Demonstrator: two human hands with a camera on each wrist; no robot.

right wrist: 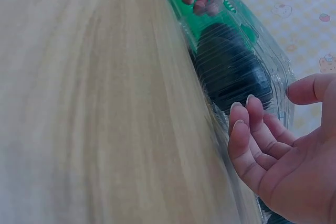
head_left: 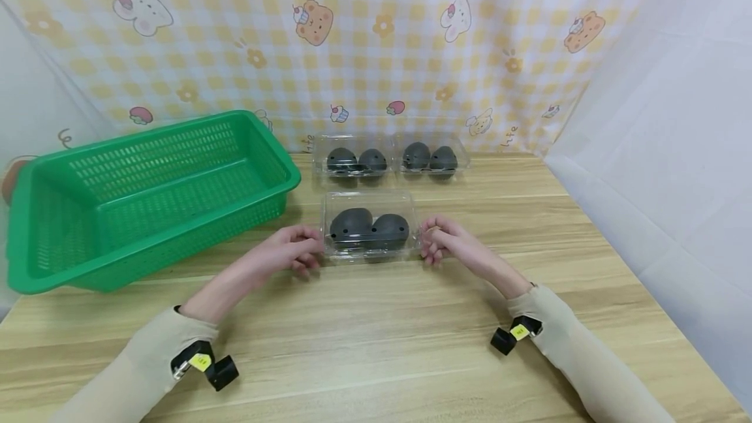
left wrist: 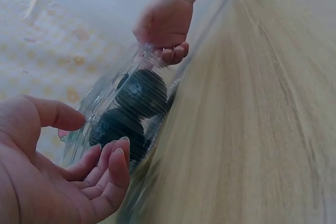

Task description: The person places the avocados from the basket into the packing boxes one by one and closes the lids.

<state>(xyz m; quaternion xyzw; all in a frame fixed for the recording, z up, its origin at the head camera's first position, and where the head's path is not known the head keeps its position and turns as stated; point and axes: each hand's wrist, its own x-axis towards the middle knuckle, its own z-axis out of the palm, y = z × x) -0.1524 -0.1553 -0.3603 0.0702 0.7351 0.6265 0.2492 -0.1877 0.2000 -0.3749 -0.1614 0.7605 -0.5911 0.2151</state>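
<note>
In the head view, a clear plastic clamshell box (head_left: pixel 369 198) sits on the wooden table, with two dark, avocado-like fruits (head_left: pixel 352 224) inside. My left hand (head_left: pixel 288 250) is at its left end, my right hand (head_left: pixel 443 240) at its right end. The left wrist view has the left hand's thumb and loosely bent fingers (left wrist: pixel 107 174) spread apart at the box end. Likewise, the right wrist view has a wide gap between the right thumb and the bent fingers (right wrist: pixel 257 135). Fingertips reach the box ends; how firmly they touch is unclear.
Two more clear boxes stand side by side behind, the left box (head_left: pixel 352 142) and the right box (head_left: pixel 431 139), each with two dark fruits. A green plastic basket (head_left: pixel 284 181) occupies the left of the table. A yellow checked cloth (head_left: pixel 382 77) hangs at the back.
</note>
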